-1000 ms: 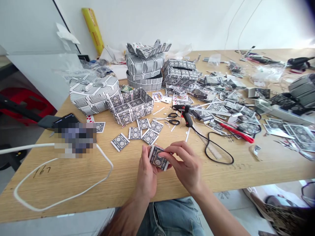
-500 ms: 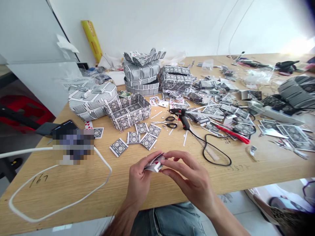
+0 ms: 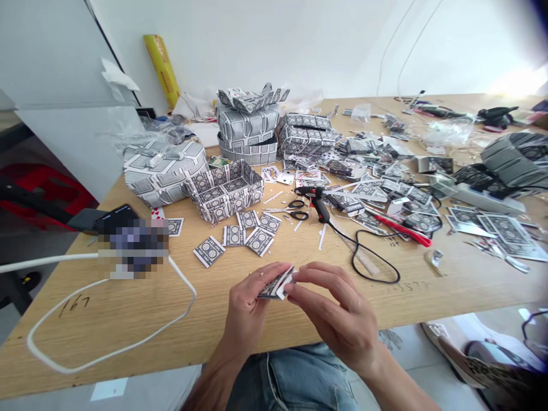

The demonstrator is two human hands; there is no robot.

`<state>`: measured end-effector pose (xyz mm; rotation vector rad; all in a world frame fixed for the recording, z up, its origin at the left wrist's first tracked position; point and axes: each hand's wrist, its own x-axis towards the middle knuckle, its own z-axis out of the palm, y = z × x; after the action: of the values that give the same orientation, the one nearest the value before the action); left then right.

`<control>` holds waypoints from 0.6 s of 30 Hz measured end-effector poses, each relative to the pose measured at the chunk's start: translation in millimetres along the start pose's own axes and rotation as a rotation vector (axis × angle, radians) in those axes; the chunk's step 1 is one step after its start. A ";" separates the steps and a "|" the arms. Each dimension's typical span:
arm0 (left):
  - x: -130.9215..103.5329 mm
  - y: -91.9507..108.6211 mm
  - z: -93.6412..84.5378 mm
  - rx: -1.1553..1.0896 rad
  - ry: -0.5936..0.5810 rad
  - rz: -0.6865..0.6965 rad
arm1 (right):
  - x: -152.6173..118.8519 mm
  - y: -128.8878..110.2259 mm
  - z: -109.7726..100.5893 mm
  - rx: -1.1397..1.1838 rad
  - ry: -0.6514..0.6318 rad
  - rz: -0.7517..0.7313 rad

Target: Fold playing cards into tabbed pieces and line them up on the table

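My left hand (image 3: 250, 305) is closed around a folded playing card (image 3: 276, 285), whose patterned back and white edges show between the fingers. The fingers and thumb of my right hand (image 3: 338, 308) pinch the card's right edge. Beyond my hands several folded cards (image 3: 208, 251) lie pattern side up on the table. Behind them stands an open box made of cards (image 3: 226, 197). A glue gun (image 3: 317, 202) and black-handled scissors (image 3: 298, 210) lie to its right.
Card-covered boxes (image 3: 165, 171) stand at the back left, others are stacked (image 3: 248, 123) near the wall. Loose cards, a red-handled tool (image 3: 406, 230) and a black cable (image 3: 377, 279) spread to the right. A white cable (image 3: 128, 345) loops at left, near a phone (image 3: 117, 220).
The card has turned in my hands: its face with a red mark showed before, and now its patterned back and folded edge show. My right fingers have moved slightly along its edge.
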<state>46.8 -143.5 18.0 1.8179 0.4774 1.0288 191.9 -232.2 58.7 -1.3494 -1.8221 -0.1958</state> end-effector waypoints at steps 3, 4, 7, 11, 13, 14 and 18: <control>0.4 0.5 -0.6 0.006 -0.034 0.018 | 3.4 0.6 -0.9 0.025 -0.013 -0.066; 0.6 0.6 -0.5 0.010 -0.039 0.019 | 4.8 0.6 -1.2 0.021 -0.015 -0.078; 1.1 1.0 -0.3 0.027 -0.048 0.024 | 9.1 0.5 -2.6 -0.006 -0.018 -0.072; 1.2 0.1 -1.6 0.084 -0.058 0.073 | 13.8 -1.3 -4.6 -0.006 -0.061 -0.037; 0.2 -1.4 -2.1 0.105 -0.059 0.094 | 14.6 -2.9 -4.6 0.002 -0.079 -0.024; -0.8 -2.2 -2.0 0.106 -0.057 0.101 | 14.4 -3.7 -4.1 0.009 -0.079 -0.014; -6.0 -4.3 -0.6 0.087 -0.015 0.133 | 10.3 -5.3 -0.9 0.104 0.018 0.192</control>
<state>43.3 -145.3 11.7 1.9545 0.4020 1.0982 187.2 -227.4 68.2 -1.4334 -1.6529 -0.0107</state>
